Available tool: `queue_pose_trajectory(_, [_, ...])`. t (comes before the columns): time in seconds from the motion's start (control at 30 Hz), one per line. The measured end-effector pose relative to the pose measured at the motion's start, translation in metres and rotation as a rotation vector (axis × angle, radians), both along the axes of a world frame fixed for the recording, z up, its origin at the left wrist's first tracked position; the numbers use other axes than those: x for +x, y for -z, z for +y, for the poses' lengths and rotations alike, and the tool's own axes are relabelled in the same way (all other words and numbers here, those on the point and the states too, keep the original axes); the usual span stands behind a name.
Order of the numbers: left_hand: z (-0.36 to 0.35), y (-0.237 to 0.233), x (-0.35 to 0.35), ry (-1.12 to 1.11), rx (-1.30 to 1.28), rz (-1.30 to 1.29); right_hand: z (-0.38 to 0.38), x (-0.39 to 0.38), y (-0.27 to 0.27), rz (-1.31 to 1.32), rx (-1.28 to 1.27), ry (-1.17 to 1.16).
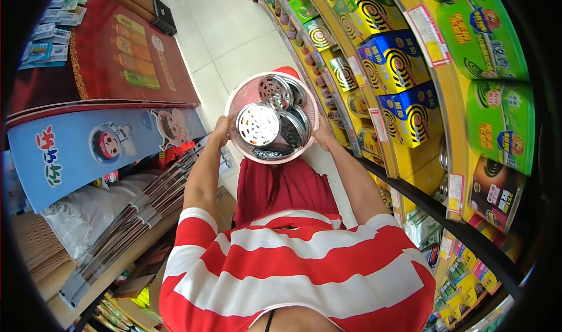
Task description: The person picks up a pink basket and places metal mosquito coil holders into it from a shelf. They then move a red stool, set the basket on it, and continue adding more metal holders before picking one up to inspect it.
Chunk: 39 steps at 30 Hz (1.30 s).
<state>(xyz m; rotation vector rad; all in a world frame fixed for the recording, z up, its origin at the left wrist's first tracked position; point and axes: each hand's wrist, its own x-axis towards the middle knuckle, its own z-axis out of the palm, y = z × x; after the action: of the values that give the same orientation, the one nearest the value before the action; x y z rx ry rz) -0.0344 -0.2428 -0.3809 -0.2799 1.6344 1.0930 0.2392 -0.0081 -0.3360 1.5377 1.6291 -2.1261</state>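
A round pink plastic basket (233,101) is held out in front of me at waist height. My left hand (222,129) is closed on its left rim, and my right hand (324,134) grips the opposite side. Inside lie several round metal tins with perforated lids. One shiny perforated tin (257,125) lies flat at the left, facing up. Another perforated tin (276,93) rests tilted at the far side, and more lean on edge at the right. Something red (287,71) shows just beyond the far rim. Most of my fingers are hidden under or behind the basket.
Yellow shelves on the right carry blue mosquito coil boxes (398,63) and green boxes (483,36). A black bar (433,200) runs along the shelf front. On the left are a blue printed carton (99,150) and bundled metal poles (137,215). Pale floor tiles (216,22) stretch ahead.
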Motion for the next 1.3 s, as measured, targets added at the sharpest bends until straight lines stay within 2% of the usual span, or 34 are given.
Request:
queue_pose_trajectory(0.07, [0.006, 0.002, -0.002, 0.008, 0.034, -0.025, 0.005, -0.003, 0.015, 0.003, -0.022, 0.026])
queue_pose_trajectory(0.17, [0.025, -0.025, -0.003, -0.039, 0.034, 0.028, 0.013, -0.009, 0.029, -0.01, -0.017, 0.032])
queue_pose_trajectory(0.23, [0.026, -0.012, -0.012, 0.031, 0.069, 0.002, 0.016, -0.01, 0.039, 0.101, -0.034, 0.073])
queue_pose_trajectory(0.33, [0.03, -0.013, -0.006, -0.169, 0.299, -0.007, 0.024, -0.016, 0.05, 0.163, 0.049, 0.082])
queue_pose_trajectory(0.37, [0.029, -0.012, -0.007, -0.233, 0.304, -0.03, 0.024, -0.017, 0.053, 0.162, 0.086, 0.092])
queue_pose_trajectory(0.47, [0.022, -0.008, 0.004, -0.306, 0.075, 0.173, 0.02, -0.02, 0.047, 0.056, 0.143, 0.207])
queue_pose_trajectory(0.5, [0.029, -0.043, 0.024, -0.341, -0.04, 0.319, 0.016, -0.018, 0.044, 0.004, 0.155, 0.259])
queue_pose_trajectory(0.6, [0.013, -0.05, 0.055, 0.166, -0.068, 0.87, 0.001, -0.004, 0.015, -0.262, 0.418, 0.223])
queue_pose_trajectory(0.67, [0.012, -0.076, 0.085, 0.474, 0.091, 1.105, -0.013, 0.026, 0.005, -0.273, 0.461, 0.078])
queue_pose_trajectory(0.7, [0.013, -0.081, 0.1, 0.551, 0.186, 1.13, -0.019, 0.043, 0.001, -0.276, 0.482, 0.008])
queue_pose_trajectory(0.73, [0.014, -0.087, 0.112, 0.629, 0.282, 1.154, -0.023, 0.066, 0.01, -0.288, 0.376, -0.09])
queue_pose_trajectory(0.77, [0.015, -0.09, 0.119, 0.734, 0.221, 1.159, -0.026, 0.09, 0.017, -0.298, 0.272, -0.184])
queue_pose_trajectory(0.83, [0.022, -0.093, 0.129, 0.942, 0.11, 1.165, -0.046, 0.133, 0.002, -0.327, 0.136, -0.181])
queue_pose_trajectory(0.93, [0.037, -0.098, 0.136, 1.133, -0.101, 1.173, -0.063, 0.203, 0.001, -0.345, 0.221, -0.294])
queue_pose_trajectory(0.97, [0.042, -0.099, 0.136, 1.299, -0.172, 1.249, -0.067, 0.222, -0.006, -0.378, 0.199, -0.286])
queue_pose_trajectory(1.0, [0.044, -0.094, 0.136, 1.329, -0.177, 1.282, -0.071, 0.239, -0.013, -0.411, 0.173, -0.278])
queue_pose_trajectory(1.1, [0.049, -0.079, 0.137, 1.427, -0.214, 1.322, -0.082, 0.275, -0.03, -0.482, 0.056, -0.005])
queue_pose_trajectory(1.2, [0.048, -0.081, 0.138, 1.389, -0.179, 1.239, -0.096, 0.288, -0.047, -0.499, 0.037, 0.158])
queue_pose_trajectory(1.3, [0.046, -0.092, 0.139, 1.318, -0.102, 1.168, -0.111, 0.286, -0.058, -0.444, 0.077, 0.186])
